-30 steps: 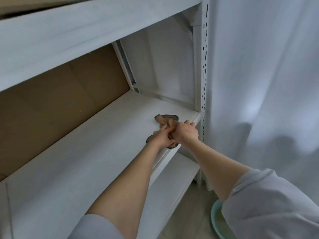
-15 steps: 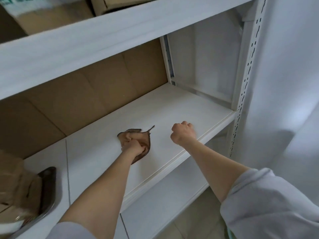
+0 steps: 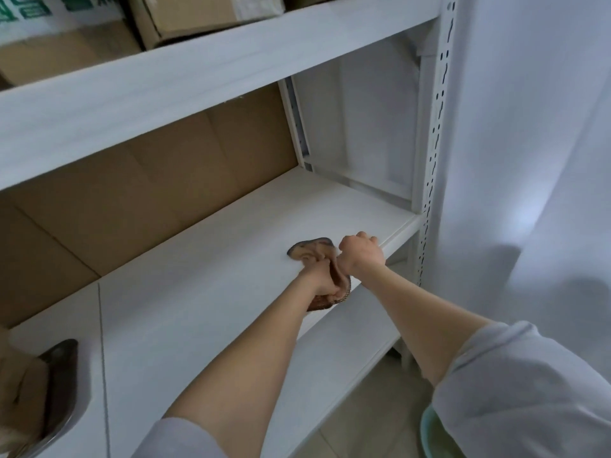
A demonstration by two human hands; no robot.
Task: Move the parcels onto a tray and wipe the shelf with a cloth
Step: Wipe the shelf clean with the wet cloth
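Observation:
A brown cloth [image 3: 309, 251] lies bunched on the white shelf board [image 3: 198, 309], near its front edge on the right. My left hand [image 3: 319, 280] grips the cloth and presses it on the board. Right beside it, my right hand [image 3: 360, 254] is curled into a fist at the shelf's front edge; nothing shows in its fingers. At the far left a metal tray [image 3: 62, 381] sits on the same shelf with brown paper parcels [image 3: 20, 395] on it, cut off by the frame edge.
Cardboard [image 3: 132, 200] backs the shelf. The shelf above carries cardboard boxes [image 3: 205, 14]. A perforated white upright [image 3: 433, 143] closes the right end, with a white curtain [image 3: 529, 160] beyond. A lower shelf board [image 3: 347, 338] and a teal basin [image 3: 433, 434] are below.
Over the second my left hand swept the cloth left along the shelf, away from the right fist, and has brought it back right beside that fist. The right fist stayed at the front edge.

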